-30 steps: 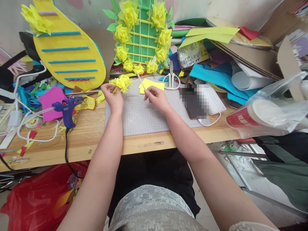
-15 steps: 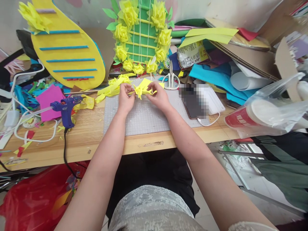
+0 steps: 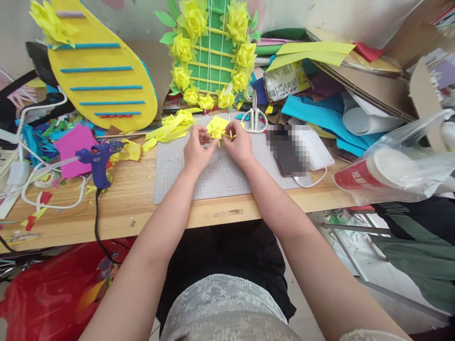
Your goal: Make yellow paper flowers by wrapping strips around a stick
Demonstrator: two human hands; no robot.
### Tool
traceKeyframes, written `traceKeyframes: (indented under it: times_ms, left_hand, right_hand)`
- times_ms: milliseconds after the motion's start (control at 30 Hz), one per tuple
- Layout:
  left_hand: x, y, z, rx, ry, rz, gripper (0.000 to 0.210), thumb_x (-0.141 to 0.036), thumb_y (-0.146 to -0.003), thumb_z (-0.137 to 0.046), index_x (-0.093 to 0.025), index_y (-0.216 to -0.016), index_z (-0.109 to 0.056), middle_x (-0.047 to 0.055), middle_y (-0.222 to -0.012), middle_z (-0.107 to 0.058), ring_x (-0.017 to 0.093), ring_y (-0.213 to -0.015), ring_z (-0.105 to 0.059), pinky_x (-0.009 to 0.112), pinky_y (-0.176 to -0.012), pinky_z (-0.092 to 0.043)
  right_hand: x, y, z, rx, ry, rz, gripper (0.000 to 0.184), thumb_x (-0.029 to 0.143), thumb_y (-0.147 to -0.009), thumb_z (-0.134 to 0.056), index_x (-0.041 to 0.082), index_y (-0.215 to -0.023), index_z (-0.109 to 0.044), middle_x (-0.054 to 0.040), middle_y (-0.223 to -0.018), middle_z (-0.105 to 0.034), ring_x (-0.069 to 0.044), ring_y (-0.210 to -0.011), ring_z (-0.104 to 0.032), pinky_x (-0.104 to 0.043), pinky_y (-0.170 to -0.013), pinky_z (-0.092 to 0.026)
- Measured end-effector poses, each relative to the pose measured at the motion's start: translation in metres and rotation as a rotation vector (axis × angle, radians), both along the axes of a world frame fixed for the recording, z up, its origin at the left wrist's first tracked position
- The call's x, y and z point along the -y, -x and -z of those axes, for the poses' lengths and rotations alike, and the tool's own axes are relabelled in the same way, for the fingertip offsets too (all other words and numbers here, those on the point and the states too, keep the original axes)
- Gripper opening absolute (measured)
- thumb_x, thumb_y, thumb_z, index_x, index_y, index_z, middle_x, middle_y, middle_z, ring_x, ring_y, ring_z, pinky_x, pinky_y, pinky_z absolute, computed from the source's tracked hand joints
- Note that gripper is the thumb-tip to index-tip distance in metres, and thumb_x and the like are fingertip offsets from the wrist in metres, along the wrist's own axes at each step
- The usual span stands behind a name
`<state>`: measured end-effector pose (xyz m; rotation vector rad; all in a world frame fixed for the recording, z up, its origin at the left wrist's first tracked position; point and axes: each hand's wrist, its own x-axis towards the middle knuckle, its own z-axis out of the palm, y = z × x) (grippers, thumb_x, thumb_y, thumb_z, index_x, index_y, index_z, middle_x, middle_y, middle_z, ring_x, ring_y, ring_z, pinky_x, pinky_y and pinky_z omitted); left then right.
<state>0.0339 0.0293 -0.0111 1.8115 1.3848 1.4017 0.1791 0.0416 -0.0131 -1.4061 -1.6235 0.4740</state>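
Between my two hands is a yellow paper flower [image 3: 217,128] with folded, crinkled petals, held above the grey cutting mat [image 3: 174,175]. My left hand [image 3: 199,147] pinches its left side, thumb at the lower petals. On the other side my right hand [image 3: 239,142] is closed with its fingertips at the flower's right edge. More yellow paper pieces [image 3: 172,127] lie just behind my left hand. White-handled scissors [image 3: 254,118] rest on the mat behind my right hand.
A blue glue gun [image 3: 97,163] stands at the left with its cord hanging over the table edge. Right of the mat are a phone [image 3: 289,161], a white power bank [image 3: 318,151] and a bagged cup [image 3: 362,173]. A green panel [image 3: 209,59] with yellow flowers leans behind.
Both hands have moved slightly right with the flower. The left hand has turned and closed in on it, and the flower now looks more upright and bunched.
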Motion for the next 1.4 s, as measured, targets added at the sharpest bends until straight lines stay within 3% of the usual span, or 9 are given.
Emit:
traceKeyframes:
  times_ms: [233,500,700,900,1233,1400]
  left_hand:
    - [-0.001,0.000,0.000,-0.024,0.078,-0.099,0.031,-0.015,-0.071,-0.061,-0.021,-0.099,-0.048,-0.002,-0.081,-0.064,0.010,-0.071,-0.061,0.023,-0.066,-0.047]
    - [0.003,-0.005,-0.001,0.023,0.043,-0.081,0.034,-0.033,-0.073,-0.067,-0.022,-0.097,-0.046,-0.003,-0.077,-0.064,0.009,-0.067,-0.061,0.021,-0.060,-0.046]
    - [-0.003,-0.003,0.004,0.070,0.118,-0.071,0.035,-0.020,-0.070,-0.066,-0.022,-0.098,-0.045,-0.001,-0.080,-0.065,0.011,-0.069,-0.063,0.022,-0.059,-0.047]
    - [-0.010,0.001,0.010,0.181,0.094,-0.038,0.033,-0.012,-0.069,-0.062,-0.022,-0.096,-0.047,-0.003,-0.081,-0.065,0.009,-0.068,-0.063,0.021,-0.059,-0.047]
    - [-0.008,0.003,0.007,0.114,0.056,-0.211,0.030,-0.012,-0.070,-0.062,-0.021,-0.092,-0.044,0.000,-0.084,-0.065,0.011,-0.071,-0.061,0.025,-0.065,-0.048]
    - [-0.015,0.004,0.017,0.236,0.157,-0.236,0.036,-0.021,-0.069,-0.068,-0.022,-0.094,-0.043,-0.002,-0.082,-0.061,0.006,-0.053,-0.056,0.022,-0.054,-0.047]
  right_hand:
    - [-0.002,0.000,0.005,-0.012,-0.060,-0.025,0.010,0.021,-0.074,-0.053,0.022,-0.081,-0.045,0.0025,-0.073,-0.049,-0.011,-0.065,-0.043,-0.029,-0.067,-0.044]
    - [-0.001,0.002,0.002,-0.055,-0.030,-0.013,0.012,0.018,-0.072,-0.053,0.022,-0.081,-0.046,0.0027,-0.073,-0.047,-0.011,-0.067,-0.045,-0.032,-0.073,-0.047]
    - [-0.001,0.001,0.000,-0.059,0.001,-0.058,0.014,0.014,-0.072,-0.052,0.023,-0.082,-0.047,0.0025,-0.076,-0.049,-0.012,-0.072,-0.049,-0.034,-0.078,-0.047]
    - [-0.003,-0.003,-0.001,-0.105,0.011,-0.091,0.014,0.014,-0.073,-0.052,0.023,-0.082,-0.047,0.0022,-0.078,-0.050,-0.013,-0.077,-0.050,-0.033,-0.077,-0.047]
    - [-0.005,0.000,0.003,-0.135,0.065,-0.105,0.018,0.014,-0.069,-0.054,0.022,-0.080,-0.043,0.0040,-0.075,-0.051,-0.011,-0.069,-0.048,-0.029,-0.069,-0.046]
    - [0.001,0.007,0.001,-0.114,0.018,-0.126,0.013,0.018,-0.072,-0.053,0.022,-0.079,-0.044,0.0039,-0.074,-0.051,-0.010,-0.066,-0.046,-0.026,-0.064,-0.045]
